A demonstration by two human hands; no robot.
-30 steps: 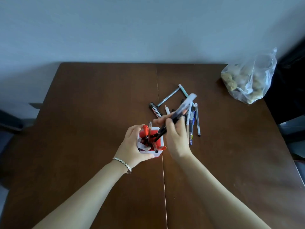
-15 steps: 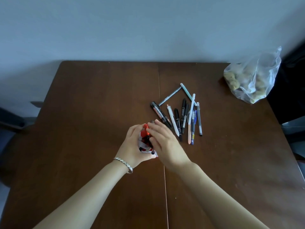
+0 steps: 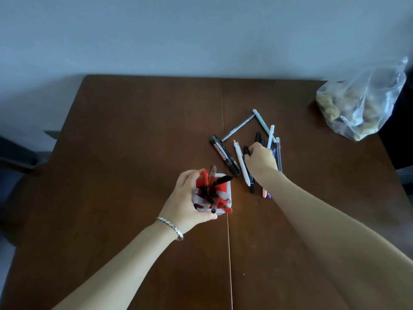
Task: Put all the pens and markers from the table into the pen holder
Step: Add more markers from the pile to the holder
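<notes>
My left hand (image 3: 190, 201) is wrapped around the white and red pen holder (image 3: 224, 187), which stands on the brown table (image 3: 134, 135) with several red and black pens sticking out of it. To its right lies a loose pile of pens: a black whiteboard marker (image 3: 222, 154), a white pen (image 3: 240, 161), a grey pen (image 3: 238, 127), a pale blue pen (image 3: 260, 119) and others. My right hand (image 3: 260, 161) rests on top of this pile, its fingertips pinched on the end of a black pen (image 3: 246, 150) that still lies on the table. Other pens are hidden under this hand.
A clear plastic bag (image 3: 362, 104) with lumpy yellowish contents sits at the table's far right corner. A seam (image 3: 225, 242) runs down the middle of the tabletop. A grey wall stands behind the table's far edge.
My right hand dropped a black pen into the holder, then moved right and away to the pile and closed on another black pen. My left hand stayed on the holder.
</notes>
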